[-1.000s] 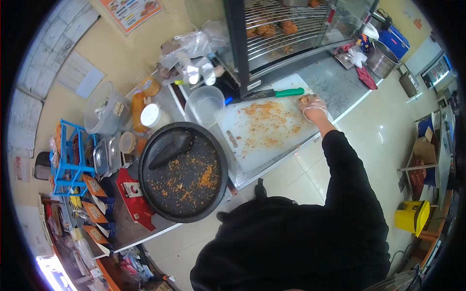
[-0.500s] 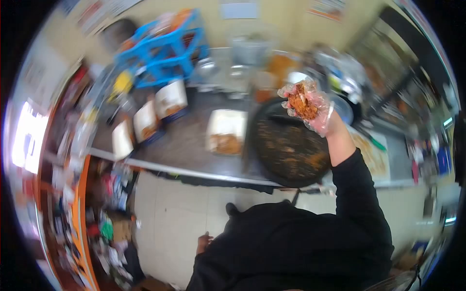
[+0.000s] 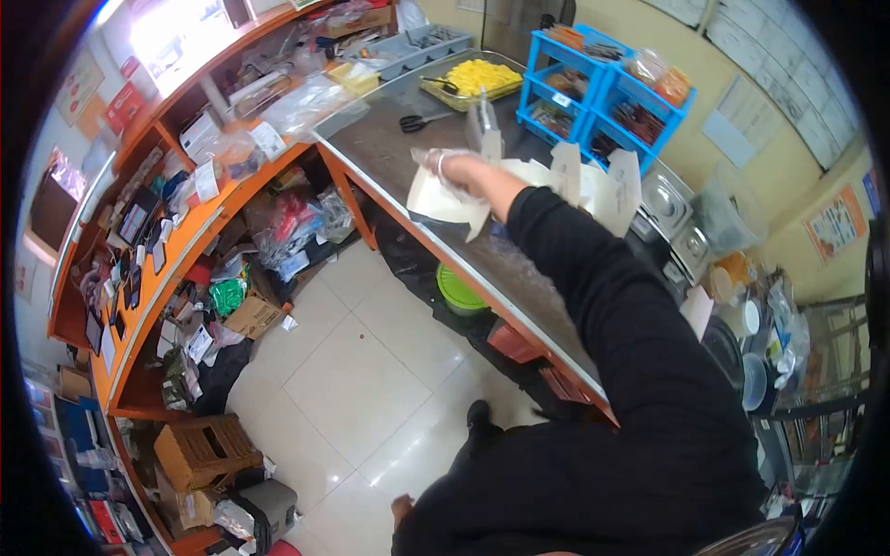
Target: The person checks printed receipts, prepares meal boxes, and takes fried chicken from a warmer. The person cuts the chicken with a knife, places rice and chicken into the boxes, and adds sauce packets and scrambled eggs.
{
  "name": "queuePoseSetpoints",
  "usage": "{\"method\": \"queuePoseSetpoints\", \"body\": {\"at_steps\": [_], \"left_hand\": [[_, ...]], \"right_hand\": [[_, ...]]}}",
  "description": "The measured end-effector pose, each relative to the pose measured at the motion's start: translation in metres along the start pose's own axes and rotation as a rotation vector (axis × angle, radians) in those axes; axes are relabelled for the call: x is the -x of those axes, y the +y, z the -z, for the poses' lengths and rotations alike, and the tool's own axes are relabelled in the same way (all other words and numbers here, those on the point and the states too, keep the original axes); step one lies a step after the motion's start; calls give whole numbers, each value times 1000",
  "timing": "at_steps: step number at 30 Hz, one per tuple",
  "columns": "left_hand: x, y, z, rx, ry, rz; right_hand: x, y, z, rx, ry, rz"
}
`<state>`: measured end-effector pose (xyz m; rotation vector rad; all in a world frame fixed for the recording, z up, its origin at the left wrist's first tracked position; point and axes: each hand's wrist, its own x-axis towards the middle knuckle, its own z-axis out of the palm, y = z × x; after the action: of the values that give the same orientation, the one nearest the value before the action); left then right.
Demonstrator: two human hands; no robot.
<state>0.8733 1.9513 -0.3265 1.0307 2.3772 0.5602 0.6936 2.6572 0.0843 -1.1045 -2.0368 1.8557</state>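
Observation:
My right hand point(image 3: 454, 170), in a clear plastic glove, reaches over a white paper food box point(image 3: 436, 201) near the counter's front edge. Its fingers are blurred and partly hidden, and whether food is in them does not show. Beside that box, to the right, several open white boxes point(image 3: 607, 195) stand with flaps raised; my black sleeve covers part of them. Low beside my body hangs my left hand point(image 3: 401, 508), bare and small in view, apart from any object; its fingers are not distinct.
On the dark counter point(image 3: 371, 157) are a tray of yellow food point(image 3: 477, 79), black scissors point(image 3: 422, 121) and blue stacked baskets point(image 3: 603, 93). A green-lidded bucket point(image 3: 461, 289) stands below. Orange shelving point(image 3: 190, 241) with clutter curves along the left.
The view has turned left. My right hand has moved from above the black pan, where it held a clump of reddish-brown food, to the leftmost box. My left hand stays low.

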Motion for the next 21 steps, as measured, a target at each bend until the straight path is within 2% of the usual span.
{"method": "queuePoseSetpoints", "body": {"at_steps": [1, 2, 3, 4, 6, 8, 9, 11, 14, 15, 16, 17, 19, 20, 21], "left_hand": [[2, 8, -7, -228, -259, 310], [0, 11, -12, -32, -247, 431], [4, 13, -14, 162, -236, 549], [6, 14, -18, 278, -167, 625], [-8, 20, -13, 520, 60, 670], [-39, 28, -2, 737, 277, 644], [-65, 39, 9, 813, 359, 588], [-130, 106, 64, 878, 456, 404], [-210, 250, 150, 716, 453, -39], [-217, 303, 171, 630, 423, -229], [-216, 351, 182, 540, 401, -421], [-213, 390, 182, 451, 378, -619], [-205, 449, 156, 427, 393, -919], [-197, 479, 141, 430, 388, -1081], [-183, 503, 125, 539, 287, -1121]], "right_hand": [[-34, 21, -5, 155, 7, -55], [-47, 34, -15, 215, 169, -124], [-42, 29, -19, 248, 128, -147], [-36, 25, -22, 276, 85, -175], [-16, 10, -28, 89, 166, -216], [10, 6, -19, 363, 109, -107], [25, 6, -6, 734, 4, 29], [97, -2, 4, 698, 271, 337], [196, 47, -8, 122, 682, 602], [213, 80, -9, -166, 613, 653], [246, 102, -2, 14, 648, 596], [272, 126, -3, -93, 674, 596], [346, 130, 17, -162, 694, 162], [375, 146, 27, -72, 769, 195], [404, 167, 37, 21, 848, 215]]}}
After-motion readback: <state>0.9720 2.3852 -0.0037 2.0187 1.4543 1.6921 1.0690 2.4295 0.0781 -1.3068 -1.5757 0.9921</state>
